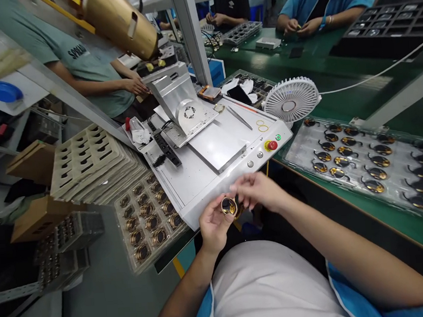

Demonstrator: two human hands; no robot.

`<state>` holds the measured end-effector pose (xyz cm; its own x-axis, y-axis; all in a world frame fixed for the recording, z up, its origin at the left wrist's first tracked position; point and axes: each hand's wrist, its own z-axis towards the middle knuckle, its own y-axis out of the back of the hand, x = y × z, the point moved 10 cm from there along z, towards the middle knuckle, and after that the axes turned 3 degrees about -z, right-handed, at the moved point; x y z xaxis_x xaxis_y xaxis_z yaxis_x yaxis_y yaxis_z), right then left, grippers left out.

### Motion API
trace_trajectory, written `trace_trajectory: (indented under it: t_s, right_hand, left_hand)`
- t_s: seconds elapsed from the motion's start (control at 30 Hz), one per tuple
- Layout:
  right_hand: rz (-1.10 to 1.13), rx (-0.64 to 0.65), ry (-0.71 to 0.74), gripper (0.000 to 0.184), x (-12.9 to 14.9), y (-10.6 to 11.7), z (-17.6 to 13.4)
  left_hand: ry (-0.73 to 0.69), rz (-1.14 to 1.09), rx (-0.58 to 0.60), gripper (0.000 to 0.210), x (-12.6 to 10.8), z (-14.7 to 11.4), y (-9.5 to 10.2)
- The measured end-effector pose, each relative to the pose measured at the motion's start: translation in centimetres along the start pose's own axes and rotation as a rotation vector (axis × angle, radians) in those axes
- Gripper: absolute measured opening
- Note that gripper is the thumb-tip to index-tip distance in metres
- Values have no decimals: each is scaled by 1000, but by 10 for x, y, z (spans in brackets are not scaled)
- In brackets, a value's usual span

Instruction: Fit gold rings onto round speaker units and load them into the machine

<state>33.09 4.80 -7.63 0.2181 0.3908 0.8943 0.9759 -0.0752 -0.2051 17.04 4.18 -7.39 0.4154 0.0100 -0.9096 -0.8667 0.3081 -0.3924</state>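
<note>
My left hand grips a round gold-rimmed watch case by its sides, in front of my body. Its face is dark, with gold-coloured parts showing inside. My right hand is right beside it, thumb and forefinger pinched together at the upper edge of the case. Whatever sits between those fingertips is too small to make out. Just beyond both hands lies the front edge of a white machine. To the left, a clear tray holds several similar gold watch cases.
At right, another tray carries round dark parts with cable tails. A white fan stands behind it. The machine bears a metal fixture, tweezers, gold rings and a red button. Stacked trays stand left; co-workers sit beyond.
</note>
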Motion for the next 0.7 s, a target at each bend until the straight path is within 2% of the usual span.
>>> trace_trajectory:
  t_s: [0.07, 0.13, 0.2, 0.3, 0.37, 0.47, 0.57, 0.63, 0.7]
  right_hand:
    - [15, -249, 88, 50, 29, 41, 18]
    - [23, -411, 132, 40, 52, 69, 32]
    - [11, -451, 151, 33, 68, 79, 43]
    - [7, -473, 201, 34, 79, 82, 43]
    - [-4, -449, 266, 36, 80, 75, 32]
    - [-71, -253, 302, 41, 66, 46, 6]
    - [-171, -29, 179, 42, 33, 11, -21]
    - [-213, 41, 114, 40, 15, -4, -34]
    - [-234, 55, 96, 38, 6, -11, -40]
  left_hand:
    - [52, -17, 61, 43, 0, 2, -7]
    - [82, 14, 110, 46, 1, 3, -10]
    - [62, 78, 121, 58, -2, 3, -8]
    - [-26, 201, 90, 70, -8, 2, -4]
    - [-99, 291, 73, 71, -15, 0, -5]
    - [-187, 393, 73, 75, -24, -1, -11]
    - [-243, 438, 83, 83, -29, -1, -16]
    - [-265, 460, 91, 84, -31, -1, -20]
    - [-276, 486, 92, 82, -32, -1, -22]
